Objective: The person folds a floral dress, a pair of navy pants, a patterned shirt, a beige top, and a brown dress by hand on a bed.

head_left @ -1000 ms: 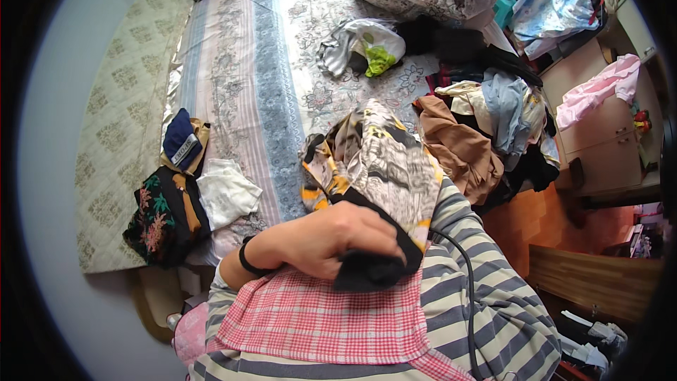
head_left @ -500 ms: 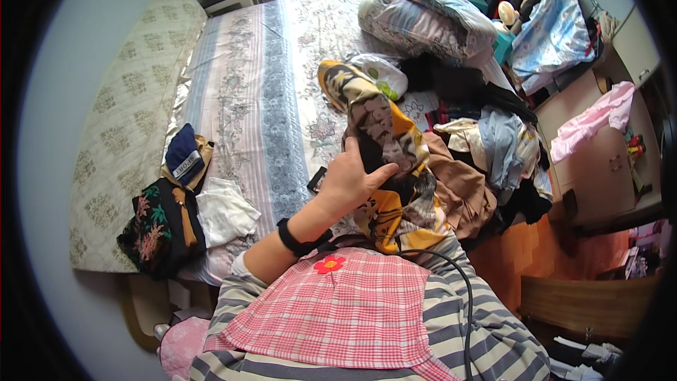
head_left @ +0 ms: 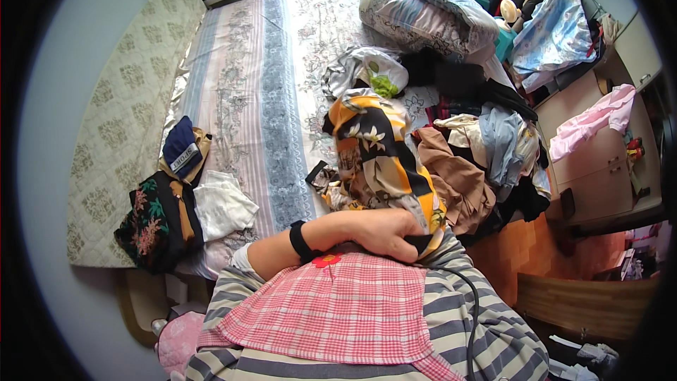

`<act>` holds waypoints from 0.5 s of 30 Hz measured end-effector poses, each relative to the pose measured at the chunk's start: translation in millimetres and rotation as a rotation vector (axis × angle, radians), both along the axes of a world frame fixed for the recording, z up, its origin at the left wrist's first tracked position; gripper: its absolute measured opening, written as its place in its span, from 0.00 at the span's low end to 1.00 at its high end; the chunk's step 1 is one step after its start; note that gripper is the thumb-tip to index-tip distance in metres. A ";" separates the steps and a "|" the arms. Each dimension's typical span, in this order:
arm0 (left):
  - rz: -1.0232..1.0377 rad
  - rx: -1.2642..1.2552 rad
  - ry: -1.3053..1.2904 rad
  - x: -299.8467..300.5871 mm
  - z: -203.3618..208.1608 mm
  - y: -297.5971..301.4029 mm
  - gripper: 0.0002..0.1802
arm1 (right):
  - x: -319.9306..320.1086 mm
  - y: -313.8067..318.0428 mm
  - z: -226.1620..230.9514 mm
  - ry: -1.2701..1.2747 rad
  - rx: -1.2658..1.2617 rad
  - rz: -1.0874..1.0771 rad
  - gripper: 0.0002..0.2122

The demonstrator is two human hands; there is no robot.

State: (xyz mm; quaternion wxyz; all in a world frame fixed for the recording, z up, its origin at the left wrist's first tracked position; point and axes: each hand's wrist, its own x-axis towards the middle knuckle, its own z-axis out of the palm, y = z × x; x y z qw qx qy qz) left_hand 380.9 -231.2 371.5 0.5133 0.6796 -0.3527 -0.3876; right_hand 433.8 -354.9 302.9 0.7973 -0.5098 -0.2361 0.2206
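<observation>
A yellow, black and grey floral-print garment (head_left: 374,144) lies bunched at the near edge of the bed, in front of my lap. My left hand (head_left: 388,231), with a black band at the wrist, is closed on the near end of this garment, its fingers curled and partly hidden by the cloth. Just right of it rests a crumpled brown garment (head_left: 455,180). Beyond the print cloth sits a whitish plastic bag (head_left: 352,70) with green marks. My right hand does not appear.
Folded dark clothes (head_left: 159,222), a navy and tan item (head_left: 185,152) and white cloth (head_left: 224,204) lie on the bed's left side. A mixed clothes heap (head_left: 501,144) sits at the right. A folded quilt (head_left: 427,17) is at the back. A black cable (head_left: 474,303) crosses my striped trousers.
My left hand has moved down and to the right, toward my lap, to the garment's near end. The garment's raised far end has dropped lower and spread out, uncovering more of the plastic bag.
</observation>
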 end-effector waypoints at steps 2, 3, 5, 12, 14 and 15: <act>0.355 0.040 -0.131 0.1 4.0 3.7 0.19 | 2.4 0.5 0.1 -0.003 -0.003 0.002 0.13; 0.579 0.039 -0.263 1.4 -2.0 4.5 0.22 | 1.6 -0.4 1.5 0.000 -0.005 0.000 0.13; 0.966 0.112 -0.492 7.4 -2.5 9.8 0.28 | 5.6 1.0 0.8 -0.004 -0.005 0.004 0.13; 1.197 0.518 -0.582 20.7 -23.1 20.6 0.32 | 8.7 4.8 1.0 -0.014 0.001 0.006 0.14; 1.192 0.510 -0.608 23.7 -25.4 25.4 0.27 | 10.3 6.0 1.6 -0.021 -0.001 0.007 0.14; 1.187 0.502 -0.635 24.9 -26.6 27.2 0.23 | 11.6 7.2 1.5 -0.023 -0.002 0.006 0.14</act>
